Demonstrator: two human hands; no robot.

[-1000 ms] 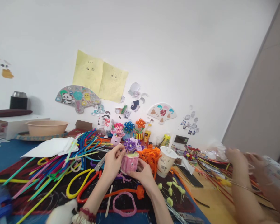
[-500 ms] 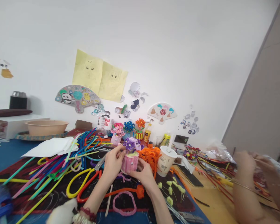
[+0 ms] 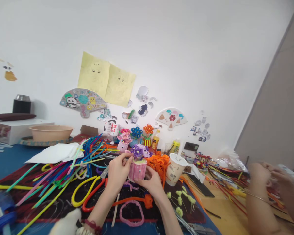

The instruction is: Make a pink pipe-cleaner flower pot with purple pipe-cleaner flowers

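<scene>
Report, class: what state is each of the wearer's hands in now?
Left hand: closed, at the upper edge of the pink pot; anything pinched is unclear.
Right hand: holding the pink pot.

The pink flowerpot (image 3: 138, 171) looks fuzzy and matt, the drink cup (image 3: 173, 171) smooth paper, the clear plastic wrapping (image 3: 231, 160) glossy.

Soft even light, blurry edges
</scene>
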